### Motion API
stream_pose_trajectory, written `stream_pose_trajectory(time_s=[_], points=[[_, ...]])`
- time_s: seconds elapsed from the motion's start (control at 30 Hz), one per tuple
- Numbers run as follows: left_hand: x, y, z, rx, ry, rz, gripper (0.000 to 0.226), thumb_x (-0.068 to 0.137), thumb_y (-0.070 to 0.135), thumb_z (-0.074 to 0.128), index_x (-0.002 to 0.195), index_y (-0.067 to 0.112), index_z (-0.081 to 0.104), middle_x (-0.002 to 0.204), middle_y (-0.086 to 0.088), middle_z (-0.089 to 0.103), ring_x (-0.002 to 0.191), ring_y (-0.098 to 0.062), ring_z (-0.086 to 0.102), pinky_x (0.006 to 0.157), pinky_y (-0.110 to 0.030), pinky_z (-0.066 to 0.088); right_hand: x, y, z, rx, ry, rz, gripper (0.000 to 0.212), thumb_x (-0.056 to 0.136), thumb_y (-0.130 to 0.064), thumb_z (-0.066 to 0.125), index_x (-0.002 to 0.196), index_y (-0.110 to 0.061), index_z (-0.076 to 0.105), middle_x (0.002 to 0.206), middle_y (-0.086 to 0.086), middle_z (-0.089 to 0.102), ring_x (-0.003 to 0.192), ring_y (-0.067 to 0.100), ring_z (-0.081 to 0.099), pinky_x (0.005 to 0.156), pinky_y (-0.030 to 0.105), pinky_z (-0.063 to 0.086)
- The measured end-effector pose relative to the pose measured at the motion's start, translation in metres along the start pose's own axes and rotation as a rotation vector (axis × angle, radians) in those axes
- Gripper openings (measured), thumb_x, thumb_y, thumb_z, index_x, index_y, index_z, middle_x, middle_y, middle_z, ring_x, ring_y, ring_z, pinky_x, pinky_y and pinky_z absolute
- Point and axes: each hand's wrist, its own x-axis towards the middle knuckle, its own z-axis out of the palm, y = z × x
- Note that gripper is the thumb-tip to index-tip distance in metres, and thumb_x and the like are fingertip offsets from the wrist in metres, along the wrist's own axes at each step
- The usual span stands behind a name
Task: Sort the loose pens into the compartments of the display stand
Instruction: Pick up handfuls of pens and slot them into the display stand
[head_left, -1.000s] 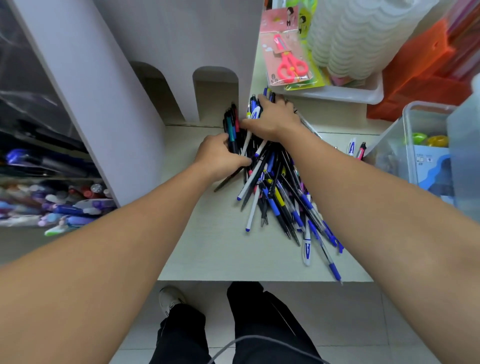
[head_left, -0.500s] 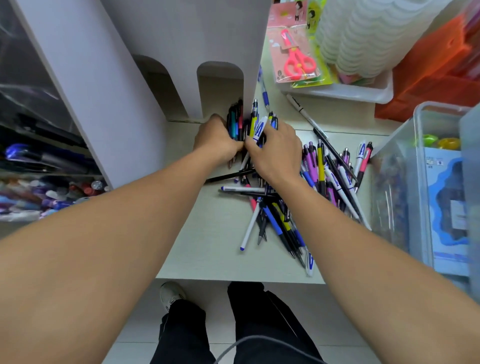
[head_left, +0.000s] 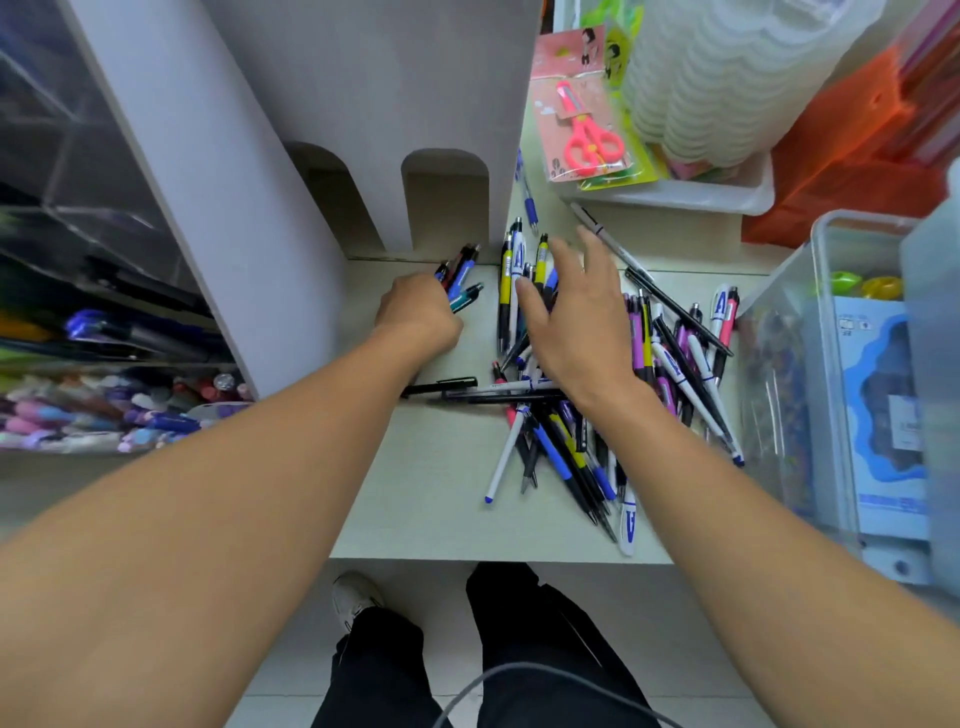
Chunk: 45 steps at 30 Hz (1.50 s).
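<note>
A heap of loose pens (head_left: 582, 415) in black, blue, yellow, white and pink lies on the pale table (head_left: 431, 499). My left hand (head_left: 415, 309) grips a small bundle of pens (head_left: 460, 278) whose tips point toward the white display stand's arched opening (head_left: 447, 202). My right hand (head_left: 571, 317) hovers over the heap with fingers spread, touching the pens beneath it. At the left, a clear display stand (head_left: 98, 312) holds several pens in its compartments (head_left: 119, 415).
A white tray (head_left: 675, 192) with packaged pink scissors (head_left: 587, 137) and a stack of white containers stands at the back right. A clear plastic box (head_left: 831, 364) lines the right edge. An orange bag (head_left: 841, 166) sits behind it. My legs are below the table's front edge.
My hands have parted: the left one drew a bundle of pens leftward out of the heap, and the right one opened and spread over the remaining pens.
</note>
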Motion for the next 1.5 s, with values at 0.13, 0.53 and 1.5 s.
stream_pose_trajectory(time_s=[0.13, 0.53, 1.5], points=[[-0.009, -0.036, -0.005, -0.082, -0.022, -0.024, 0.035, 0.096, 0.02, 0.057, 0.126, 0.003, 0.051, 0.122, -0.019, 0.059, 0.108, -0.038, 0.057, 0.074, -0.03, 0.037, -0.061, -0.013, 0.018, -0.279, -0.273, -0.309, 0.083, 0.09, -0.056, 0.047, 0.159, -0.014, 0.026, 0.167, 0.012, 0.016, 0.156, 0.03, 0.01, 0.125, 0.054, 0.013], [-0.076, -0.072, 0.001, 0.179, -0.252, 0.233, 0.065, 0.058, 0.052, 0.093, 0.095, 0.018, 0.051, 0.083, 0.003, 0.053, 0.081, -0.023, 0.052, 0.067, -0.032, 0.038, -0.082, 0.018, -0.003, -0.381, -0.493, -0.547, 0.089, 0.074, -0.023, 0.058, 0.157, -0.013, 0.03, 0.163, 0.006, 0.03, 0.155, 0.024, 0.013, 0.127, 0.04, 0.0], [-0.121, -0.063, -0.051, -0.876, -0.121, -0.133, 0.018, 0.077, 0.02, 0.068, 0.086, 0.005, 0.066, 0.058, -0.001, 0.046, 0.057, -0.022, 0.04, 0.056, -0.031, 0.038, -0.008, -0.05, -0.105, -0.54, -1.035, -0.53, 0.024, 0.108, -0.035, 0.037, 0.084, -0.037, 0.039, 0.076, -0.011, 0.047, 0.067, 0.008, 0.046, 0.07, 0.037, 0.043]])
